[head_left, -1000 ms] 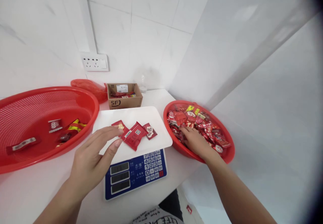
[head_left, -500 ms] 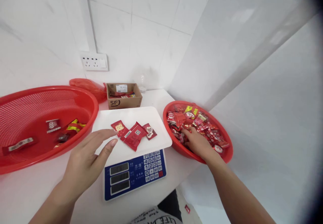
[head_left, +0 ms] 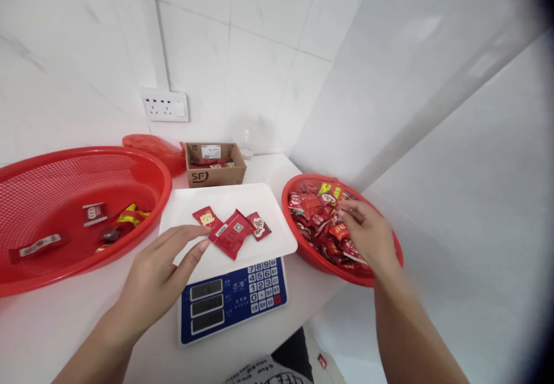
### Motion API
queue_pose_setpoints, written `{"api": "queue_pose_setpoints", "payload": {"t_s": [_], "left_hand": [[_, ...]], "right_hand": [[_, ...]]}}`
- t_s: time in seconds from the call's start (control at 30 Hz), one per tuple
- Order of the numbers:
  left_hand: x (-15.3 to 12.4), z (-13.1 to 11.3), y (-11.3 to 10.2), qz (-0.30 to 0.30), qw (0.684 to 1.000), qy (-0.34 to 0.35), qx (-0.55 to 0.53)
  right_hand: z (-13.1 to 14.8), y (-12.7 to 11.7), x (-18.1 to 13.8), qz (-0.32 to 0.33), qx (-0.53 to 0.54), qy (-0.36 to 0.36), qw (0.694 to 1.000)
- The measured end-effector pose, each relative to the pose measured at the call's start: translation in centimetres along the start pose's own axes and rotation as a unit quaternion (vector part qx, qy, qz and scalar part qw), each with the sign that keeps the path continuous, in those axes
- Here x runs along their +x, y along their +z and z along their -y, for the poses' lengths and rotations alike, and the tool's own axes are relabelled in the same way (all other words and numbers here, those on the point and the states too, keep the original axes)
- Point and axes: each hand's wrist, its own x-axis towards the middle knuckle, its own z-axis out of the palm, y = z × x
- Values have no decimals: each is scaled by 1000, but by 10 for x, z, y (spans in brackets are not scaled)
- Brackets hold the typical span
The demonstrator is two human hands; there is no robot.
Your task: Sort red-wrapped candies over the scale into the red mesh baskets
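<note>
Three red snack packets (head_left: 232,237) lie overlapping on the white tray (head_left: 277,242) of a blue digital scale (head_left: 236,300). My left hand (head_left: 162,280) hovers at the tray's left front, thumb and forefinger apart, fingertips close to the packets and nothing held. Over the right red basket (head_left: 298,239), heaped with small wrapped snacks (head_left: 320,219), is my right hand (head_left: 370,234). Its thumb and fingers are drawn together above the heap; whatever they may pinch is too hidden to name.
At left stands a large red perforated basket (head_left: 163,190) with several wrapped snacks inside. Behind the scale are an open cardboard box (head_left: 216,176) of packets, a red plastic bag (head_left: 158,150) and a clear container (head_left: 246,144). One red wrapper (head_left: 322,361) lies on the floor.
My right hand has risen out of the snack heap and shifted right, its fingers now closed together. The heap's top looks rearranged. My left hand stays nearly where it was.
</note>
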Motion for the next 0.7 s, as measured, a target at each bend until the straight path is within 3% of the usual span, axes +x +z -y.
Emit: {"api": "queue_pose_setpoints", "payload": {"t_s": [0.17,0.43,0.57,0.7], "left_hand": [[0,-4,0,10,1000,4,-5],[1,-3,-3,-5,999,-30,15],[1,-1,-2,-2,999,-36,25],[1,1,0,16,998,-49,29]], "right_hand": [[42,35,-17,33,143,-24,989],[96,107,-33,118,310,-42,942],[102,127,-31,125,329,-33,936],[92,131,-30,110,319,-23,941]]}}
